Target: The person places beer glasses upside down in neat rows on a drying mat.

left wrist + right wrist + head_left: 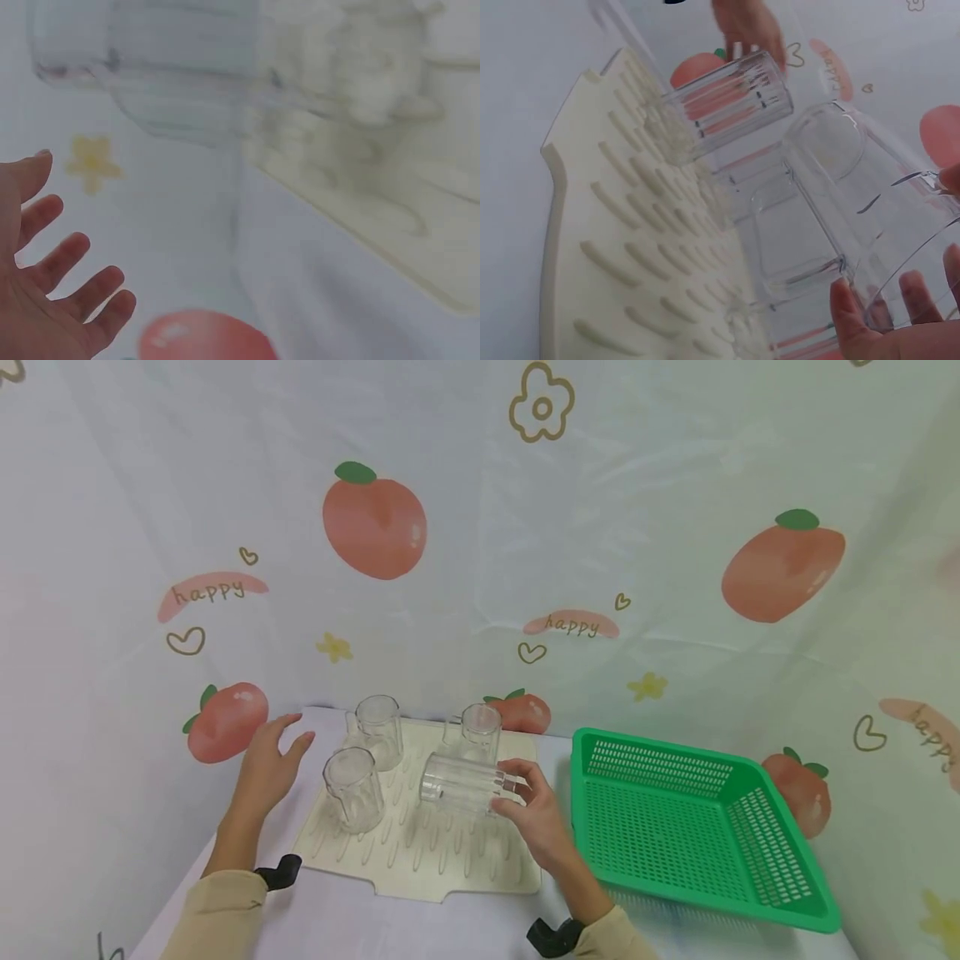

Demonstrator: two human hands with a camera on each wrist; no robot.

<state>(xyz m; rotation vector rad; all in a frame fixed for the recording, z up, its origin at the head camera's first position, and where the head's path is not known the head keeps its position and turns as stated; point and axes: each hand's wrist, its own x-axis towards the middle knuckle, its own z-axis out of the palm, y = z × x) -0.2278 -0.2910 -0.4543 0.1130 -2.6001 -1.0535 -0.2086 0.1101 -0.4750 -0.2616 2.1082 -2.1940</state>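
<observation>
My right hand (pixel 536 818) grips a clear glass mug (pixel 457 781) by one end. The mug lies tilted sideways above the cream drying mat (pixel 420 881). In the right wrist view, the thumb and fingers of the right hand (pixel 892 341) curl around the end of the same mug (pixel 877 195). Three more clear mugs stand on the mat: a front-left mug (pixel 354 793), a back-left mug (pixel 379 735) and a back-right mug (pixel 481 731). Left of them hovers my left hand (pixel 266 768), fingers spread and apart from any mug. The left wrist view shows that left hand (pixel 56 281) holding nothing.
A green plastic basket (pixel 675 902) with perforated walls stands right of the mat on the white table. Behind everything hangs a white curtain (pixel 465 610) printed with red fruit, flowers and lettering. Ridges cover the mat's surface.
</observation>
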